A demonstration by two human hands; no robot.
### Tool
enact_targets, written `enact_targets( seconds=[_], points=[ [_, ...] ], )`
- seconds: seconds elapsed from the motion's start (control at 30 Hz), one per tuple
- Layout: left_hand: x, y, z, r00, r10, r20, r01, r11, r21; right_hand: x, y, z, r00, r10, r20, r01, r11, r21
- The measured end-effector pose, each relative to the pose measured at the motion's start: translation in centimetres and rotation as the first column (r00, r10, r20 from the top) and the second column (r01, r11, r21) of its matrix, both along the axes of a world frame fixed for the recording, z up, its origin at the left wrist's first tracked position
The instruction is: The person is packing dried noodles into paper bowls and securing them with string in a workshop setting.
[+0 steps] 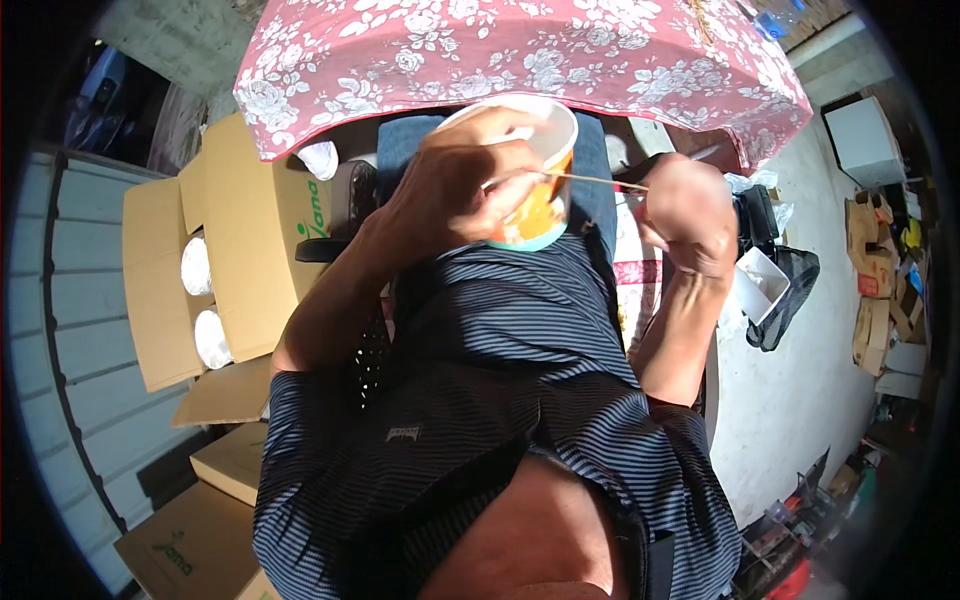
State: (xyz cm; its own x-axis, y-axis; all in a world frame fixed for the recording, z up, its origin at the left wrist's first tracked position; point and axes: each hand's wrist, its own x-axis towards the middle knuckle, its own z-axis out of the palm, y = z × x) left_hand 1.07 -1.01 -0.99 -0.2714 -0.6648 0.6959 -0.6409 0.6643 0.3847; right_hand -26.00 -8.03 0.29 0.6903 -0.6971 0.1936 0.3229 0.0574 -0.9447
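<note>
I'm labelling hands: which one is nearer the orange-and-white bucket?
Left. The left hand is at the bucket, covering part of its left side; the right hand is apart, to its right.

Left hand [468, 182] against orange-white tub [540, 212]; thin tan strand [598, 179] reaches curled right hand [688, 215]

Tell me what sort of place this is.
Likely a garage or storeroom doubling as a workspace: the open cardboard box, pale panelling and grey floor suggest it.
</note>
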Motion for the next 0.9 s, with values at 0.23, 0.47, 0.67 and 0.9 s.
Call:
enact_targets(
  seconds=[0.23,0.47,0.67,0.9],
  points=[
    [-0.3,0.3,-0.3,0.985,-0.1,-0.137,0.143,0.925,0.353,-0.1,-0.6,2.8,0.998,-0.059,0.035,0.062,0.992,-0.106],
    [5.4,-2.0,3.6,0.907,-0.383,0.175,0.338,0.91,0.24,1.0,-9.5,6.2,0.901,-0.361,-0.241,0.202,0.84,-0.503],
    [10.2,-0.1,1.7,0.949,-0.17,-0.264,0.306,0.693,0.653,4.3,-7.2,5.5,0.94,-0.312,-0.136,0.186,0.805,-0.563],
    [12.4,4.5,-1.8,0.872,-0.096,-0.48,0.446,0.558,0.7,5.2,-3.4,1.4,0.906,-0.423,-0.012,0.394,0.853,-0.342]
  ],
)
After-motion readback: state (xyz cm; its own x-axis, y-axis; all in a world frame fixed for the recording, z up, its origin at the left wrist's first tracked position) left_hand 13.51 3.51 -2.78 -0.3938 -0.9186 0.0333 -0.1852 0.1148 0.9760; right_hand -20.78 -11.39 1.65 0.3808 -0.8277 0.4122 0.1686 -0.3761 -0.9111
